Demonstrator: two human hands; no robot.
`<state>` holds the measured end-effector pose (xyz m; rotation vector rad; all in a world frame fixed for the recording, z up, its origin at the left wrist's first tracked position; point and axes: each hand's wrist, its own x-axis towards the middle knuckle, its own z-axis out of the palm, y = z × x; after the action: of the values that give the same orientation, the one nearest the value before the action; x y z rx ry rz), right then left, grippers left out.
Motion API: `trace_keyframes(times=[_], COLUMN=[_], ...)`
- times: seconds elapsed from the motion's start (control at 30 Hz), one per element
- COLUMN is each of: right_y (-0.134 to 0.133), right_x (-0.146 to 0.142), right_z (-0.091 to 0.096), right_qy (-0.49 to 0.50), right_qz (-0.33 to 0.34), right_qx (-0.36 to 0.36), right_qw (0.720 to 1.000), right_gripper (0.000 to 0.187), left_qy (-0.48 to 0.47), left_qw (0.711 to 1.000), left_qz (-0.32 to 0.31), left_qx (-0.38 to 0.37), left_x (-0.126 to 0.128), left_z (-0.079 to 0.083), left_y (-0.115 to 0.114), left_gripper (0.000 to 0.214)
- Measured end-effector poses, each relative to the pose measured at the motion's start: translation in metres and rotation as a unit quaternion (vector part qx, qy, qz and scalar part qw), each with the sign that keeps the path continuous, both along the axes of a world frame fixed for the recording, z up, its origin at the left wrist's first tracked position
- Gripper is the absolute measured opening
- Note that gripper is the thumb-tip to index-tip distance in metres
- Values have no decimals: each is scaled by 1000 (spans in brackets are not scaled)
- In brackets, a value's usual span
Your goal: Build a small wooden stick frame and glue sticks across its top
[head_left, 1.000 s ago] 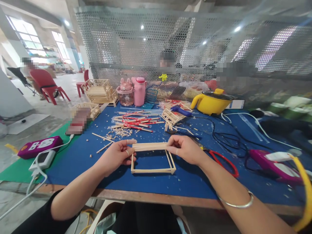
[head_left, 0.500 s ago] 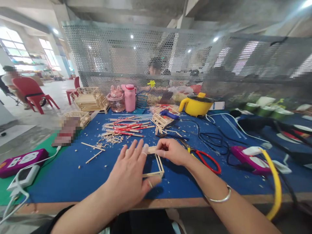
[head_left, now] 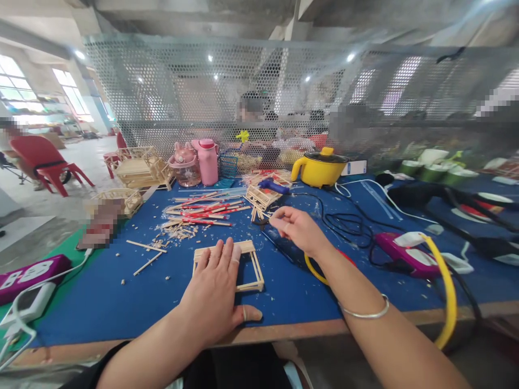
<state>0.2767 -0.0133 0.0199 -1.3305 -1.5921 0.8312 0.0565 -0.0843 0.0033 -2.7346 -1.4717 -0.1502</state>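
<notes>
A square frame of wooden sticks lies on the blue table cover close to the front edge. My left hand rests flat on it, fingers stretched out over its left half and top bar. My right hand hovers apart from the frame, to its upper right, with thumb and fingers pinched together; what they hold, if anything, I cannot make out. Its fingertips point toward a small stick lattice. Scissors with yellow and red handles lie under my right wrist.
Loose wooden and red sticks with shavings lie behind the frame. Farther back stand a pink bottle, a yellow pot and stick models. A purple glue gun and black cables lie right, a purple power strip left. People sit behind a mesh screen.
My left hand went from gripping the frame's left end to lying flat on it. My right hand let go of the frame's right end and moved up and away to the right.
</notes>
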Motion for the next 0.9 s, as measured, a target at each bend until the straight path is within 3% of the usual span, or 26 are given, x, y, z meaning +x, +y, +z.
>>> trace_keyframes(times=[0.17,0.27,0.7,0.8,0.9], right_y=[0,-1,-8,-8,-8], right_x=[-12,-17,-33,-33,-32], right_z=[-10,-12,-13,-13,-14], right_qy=[-106,-182,-289,-293,-289], right_qz=[130,168,126,124,125], right_qx=[-42,-41,6,2,-6], right_qw=[985,968,949,948,949], right_gripper=[30,36,35,35,33], left_qy=[-16,-39,-169,-284,-477], left_qw=[1000,999,983,954,868], left_qz=[6,2,-17,-2,18], left_qx=[-4,-7,-68,-99,-135], left_x=[-1,-2,-11,-18,-32], left_z=[-1,-2,7,13,13], left_y=[1,2,3,6,8], left_gripper=[109,110,100,73,48])
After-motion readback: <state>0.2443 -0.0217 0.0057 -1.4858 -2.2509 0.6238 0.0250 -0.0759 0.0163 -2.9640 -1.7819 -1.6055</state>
